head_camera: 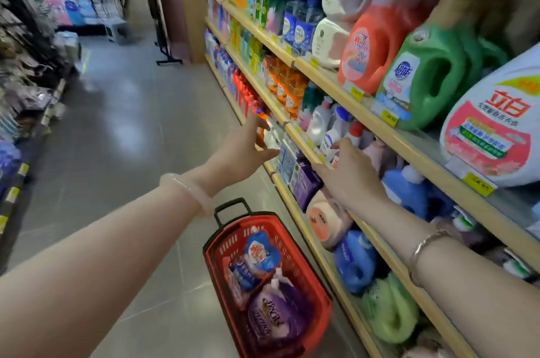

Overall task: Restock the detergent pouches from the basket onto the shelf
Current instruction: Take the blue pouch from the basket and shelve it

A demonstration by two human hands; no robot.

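A red basket [309, 293] stands on the floor by the shelving, holding a blue-and-white pouch [260, 252], a purple pouch [271, 322] and another beneath. Both arms reach out to the lower wooden shelf [304, 144]. My left hand [248, 141] has its fingers spread against a white-and-blue pouch [273, 138] standing in the row there. My right hand [347, 170] lies over the shelf edge with fingers extended beside blue and purple pouches [304, 182]. Whether either hand grips a pouch is unclear.
Large detergent jugs [420, 79] fill the upper shelf at right, with yellow price tags [390, 118] along the edges. Bottles [356, 264] crowd the shelf below. Racks of goods [23, 65] line the aisle's left side. Grey tiled floor [131, 123] runs between.
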